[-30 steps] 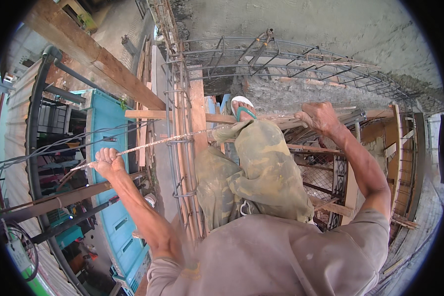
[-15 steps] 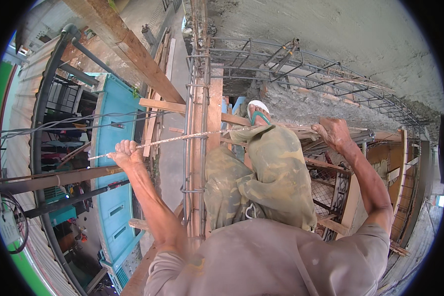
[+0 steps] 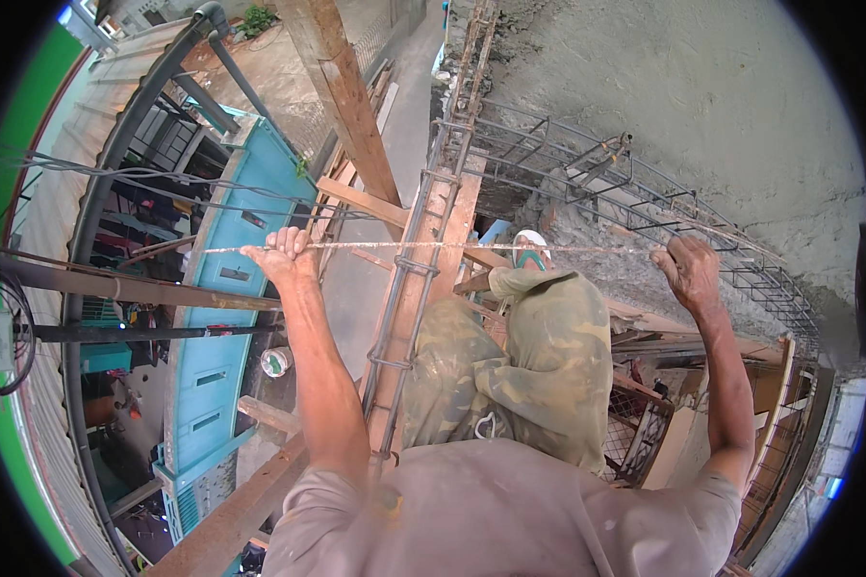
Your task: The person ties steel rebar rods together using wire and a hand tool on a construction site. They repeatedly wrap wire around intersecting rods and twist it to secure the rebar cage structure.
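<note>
Two hands in use, one thin speckled rod (image 3: 385, 244) held stretched between them, nearly level across the view. Left hand (image 3: 287, 258): grip closed around the rod, short tip left sticking out past the fist on its outer side. Right hand (image 3: 691, 271): grip narrow, fingers curled, rod's far end pinched at the thumb; exact finger contact is hidden. Rod is seen passing over the rebar cage (image 3: 420, 264) and, farther right, over the sandaled foot (image 3: 531, 252). Whether cage or foot is touched by it can't be told.

Camouflage trousers (image 3: 558, 337) and grey-brown shirt (image 3: 510, 500) are worn; knees are bent, below the rod in view. Planks (image 3: 464, 231) are set along the cage. Second rebar cage (image 3: 683, 207) is laid along the edge of the grey concrete slab (image 3: 722, 106), upper right. Timber post (image 3: 342, 106) is placed beyond the left hand, with a wooden crosspiece (image 3: 361, 202) near its lower end.

Left side: light-blue wall (image 3: 216, 361) is seen lower down, white bucket (image 3: 276, 363) just beside it. Dark cables (image 3: 164, 175) are strung across above the wall. Timber beam (image 3: 226, 514) is angled through the lower left.
</note>
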The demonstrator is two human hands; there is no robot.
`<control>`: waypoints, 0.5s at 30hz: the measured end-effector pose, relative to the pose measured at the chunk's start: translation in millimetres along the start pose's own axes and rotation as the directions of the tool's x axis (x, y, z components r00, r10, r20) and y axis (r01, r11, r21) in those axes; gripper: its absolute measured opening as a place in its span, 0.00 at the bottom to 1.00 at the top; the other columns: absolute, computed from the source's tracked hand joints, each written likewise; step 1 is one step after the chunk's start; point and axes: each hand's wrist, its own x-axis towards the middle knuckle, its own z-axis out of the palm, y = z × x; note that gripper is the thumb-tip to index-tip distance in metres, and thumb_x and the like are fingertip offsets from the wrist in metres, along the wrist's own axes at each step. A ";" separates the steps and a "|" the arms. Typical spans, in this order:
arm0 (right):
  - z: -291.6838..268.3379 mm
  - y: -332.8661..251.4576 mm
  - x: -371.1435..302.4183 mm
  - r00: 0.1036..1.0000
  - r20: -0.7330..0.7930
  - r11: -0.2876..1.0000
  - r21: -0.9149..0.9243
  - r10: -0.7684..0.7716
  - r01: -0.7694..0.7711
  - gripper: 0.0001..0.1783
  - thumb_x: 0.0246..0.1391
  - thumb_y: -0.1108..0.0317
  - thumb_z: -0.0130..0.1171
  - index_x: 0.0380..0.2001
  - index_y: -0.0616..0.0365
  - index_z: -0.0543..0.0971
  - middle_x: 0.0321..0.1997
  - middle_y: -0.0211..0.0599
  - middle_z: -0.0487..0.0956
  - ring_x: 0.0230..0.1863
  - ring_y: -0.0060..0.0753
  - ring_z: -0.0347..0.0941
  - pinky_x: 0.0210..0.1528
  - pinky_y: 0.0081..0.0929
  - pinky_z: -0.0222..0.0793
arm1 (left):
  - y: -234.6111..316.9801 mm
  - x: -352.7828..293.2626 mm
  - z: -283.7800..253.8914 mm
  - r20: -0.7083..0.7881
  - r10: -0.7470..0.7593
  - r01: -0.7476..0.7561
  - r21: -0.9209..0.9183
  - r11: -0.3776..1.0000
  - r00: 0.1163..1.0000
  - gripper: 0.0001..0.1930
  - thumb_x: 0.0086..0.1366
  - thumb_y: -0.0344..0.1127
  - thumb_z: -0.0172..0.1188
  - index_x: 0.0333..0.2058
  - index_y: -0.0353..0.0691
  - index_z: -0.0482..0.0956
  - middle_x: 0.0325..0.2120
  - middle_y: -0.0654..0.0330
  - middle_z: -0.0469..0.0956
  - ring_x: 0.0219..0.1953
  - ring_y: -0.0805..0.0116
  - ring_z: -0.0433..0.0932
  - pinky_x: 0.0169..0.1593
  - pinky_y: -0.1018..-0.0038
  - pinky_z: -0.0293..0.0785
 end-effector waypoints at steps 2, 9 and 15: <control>-45.1 3.5 20.5 0.967 -0.257 0.953 -0.293 0.000 -0.078 0.20 0.54 0.51 0.62 0.33 0.58 0.75 0.33 0.44 0.73 0.37 0.44 0.72 0.34 0.41 0.67 | -5.4 5.2 17.5 0.099 -0.028 0.038 -0.101 0.994 0.995 0.32 0.68 0.67 0.33 0.17 0.47 0.57 0.09 0.67 0.49 0.12 0.73 0.51 0.15 0.79 0.56; -81.9 -99.0 43.6 0.603 -0.400 0.517 0.856 0.691 -0.024 0.31 0.65 0.53 0.51 0.60 0.66 0.63 0.53 0.54 0.70 0.44 0.36 0.75 0.35 0.31 0.74 | -104.8 -48.1 124.4 0.053 -0.225 0.231 -0.282 0.931 0.973 0.33 0.70 0.66 0.28 0.16 0.46 0.57 0.08 0.67 0.49 0.09 0.73 0.49 0.15 0.77 0.53; -114.4 -105.2 80.1 0.560 -0.493 0.306 0.865 0.666 0.397 0.18 0.68 0.64 0.44 0.52 0.68 0.63 0.43 0.55 0.76 0.29 0.31 0.76 0.26 0.28 0.73 | -166.7 -88.8 146.9 0.063 -0.381 0.378 -0.345 0.859 0.922 0.29 0.69 0.65 0.37 0.21 0.46 0.58 0.10 0.68 0.52 0.11 0.74 0.54 0.18 0.76 0.60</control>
